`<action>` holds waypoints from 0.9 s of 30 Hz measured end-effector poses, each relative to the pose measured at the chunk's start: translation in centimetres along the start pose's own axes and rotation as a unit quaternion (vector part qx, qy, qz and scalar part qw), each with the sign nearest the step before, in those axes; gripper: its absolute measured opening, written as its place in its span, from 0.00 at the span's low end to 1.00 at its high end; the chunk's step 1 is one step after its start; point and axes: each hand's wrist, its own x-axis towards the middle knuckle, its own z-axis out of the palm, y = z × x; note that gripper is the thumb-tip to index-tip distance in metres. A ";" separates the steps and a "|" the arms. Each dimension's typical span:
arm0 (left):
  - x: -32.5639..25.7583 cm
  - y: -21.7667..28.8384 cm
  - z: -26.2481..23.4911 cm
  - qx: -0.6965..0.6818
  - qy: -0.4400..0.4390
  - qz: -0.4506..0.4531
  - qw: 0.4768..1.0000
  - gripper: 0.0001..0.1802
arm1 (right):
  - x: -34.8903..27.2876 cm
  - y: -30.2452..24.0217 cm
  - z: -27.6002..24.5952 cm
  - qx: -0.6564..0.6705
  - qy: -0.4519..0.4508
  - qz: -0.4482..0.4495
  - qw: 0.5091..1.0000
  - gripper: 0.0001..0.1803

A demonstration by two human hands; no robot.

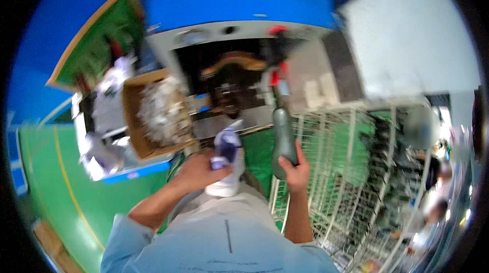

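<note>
My left hand (199,172) is closed around a white bottle with a purple label (227,143), held close to my body. Motion smears the bottle's upper end. In my right hand (296,170) is a long, rounded, dark grey-green object (283,133); my thumb lies across its lower part and the fingers are behind it. Its kind does not show clearly. Just above its narrow top is a blurred red and black thing (276,71), and I cannot tell whether the two are joined.
Ahead stands a blue machine (244,10) with a dark recess. A cardboard box (133,117) of crumpled white pieces is at left, near a green tool board (97,43). White wire racks (326,171) stand at right, with blurred people (435,191) beyond.
</note>
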 end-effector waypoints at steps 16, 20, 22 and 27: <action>4.2 1.2 6.8 -0.270 0.054 -0.034 0.961 0.22 | 12.0 4.9 -37.0 -0.256 0.344 0.290 0.856 0.44; -2.4 -8.3 0.4 -0.415 0.169 -0.034 0.893 0.28 | 15.8 4.2 -36.5 -0.078 0.237 0.235 0.939 0.45; -7.2 -9.8 -2.0 -0.457 0.271 0.043 0.846 0.22 | 15.4 6.8 -36.5 -0.059 0.339 0.205 0.916 0.48; -15.5 -16.9 -6.3 -0.506 0.359 0.204 0.757 0.26 | 9.0 3.4 -22.7 -0.312 0.385 0.119 0.860 0.32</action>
